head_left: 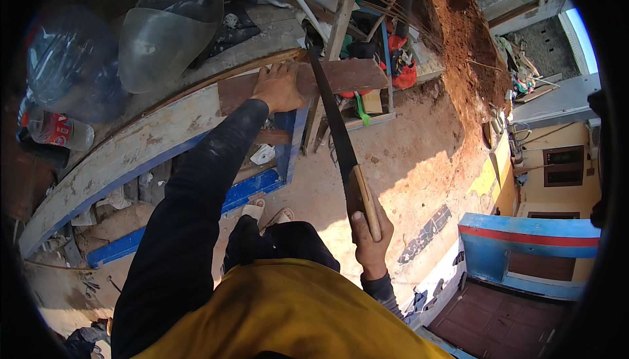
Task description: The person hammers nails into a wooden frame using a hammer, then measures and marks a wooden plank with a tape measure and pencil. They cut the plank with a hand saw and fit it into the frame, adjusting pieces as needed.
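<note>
A brown wooden board (357, 76) lies across the top of a worn bench (164, 111), with one end sticking out past the bench's right end. My left hand (278, 87) presses down on the board, its fingers hooked toward the far edge and closed on it. In my right hand (372, 239) is the wooden handle (365, 203) of a handsaw; the fingers are wrapped round it. The saw's long dark blade (332, 111) points away from me and crosses the board just right of my left hand. Whether the teeth have cut into the wood I cannot tell.
Large clear plastic containers (169, 43) and a red-labelled bottle (60, 129) stand on the bench at left. An upright timber (341, 15) rises behind the board. Beyond it lie mixed scraps and reddish dirt (452, 64). A blue wall (531, 234) stands at right.
</note>
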{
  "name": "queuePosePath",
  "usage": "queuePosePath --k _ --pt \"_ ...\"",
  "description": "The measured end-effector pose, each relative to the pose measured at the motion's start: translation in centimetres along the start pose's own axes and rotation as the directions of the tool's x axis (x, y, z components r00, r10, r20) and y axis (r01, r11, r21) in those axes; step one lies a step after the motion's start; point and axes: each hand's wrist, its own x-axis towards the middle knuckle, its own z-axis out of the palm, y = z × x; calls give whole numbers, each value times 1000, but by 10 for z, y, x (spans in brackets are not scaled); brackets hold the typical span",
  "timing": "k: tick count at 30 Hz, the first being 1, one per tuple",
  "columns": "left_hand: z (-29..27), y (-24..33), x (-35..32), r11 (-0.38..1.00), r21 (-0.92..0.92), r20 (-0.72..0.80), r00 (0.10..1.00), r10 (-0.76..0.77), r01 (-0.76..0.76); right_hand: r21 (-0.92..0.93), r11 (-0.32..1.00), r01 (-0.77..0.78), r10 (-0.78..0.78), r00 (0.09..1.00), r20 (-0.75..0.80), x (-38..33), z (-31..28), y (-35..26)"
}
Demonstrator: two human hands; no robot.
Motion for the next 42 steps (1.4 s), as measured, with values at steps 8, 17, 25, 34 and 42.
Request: queuePosePath --k 8,17,25,34,42 --pt "-1 0 -4 1000 -1 21 999 29 -29 -143 990 -15 32 993 116 85 11 -12" --pt "-3 -3 -3 998 -55 24 1000 6 -5 -95 987 129 -126 991 42 -3 -11 -35" --pt "-10 1 -5 1000 -21 16 1000 3 -2 39 999 22 -25 995 92 139 36 -19" --pt "8 -7 -1 1000 13 -56 998 29 -28 -53 995 79 -75 994 75 40 -4 -63" --pt "-2 -5 -4 999 -19 -53 997 49 -50 -51 999 6 0 992 123 102 24 -30"
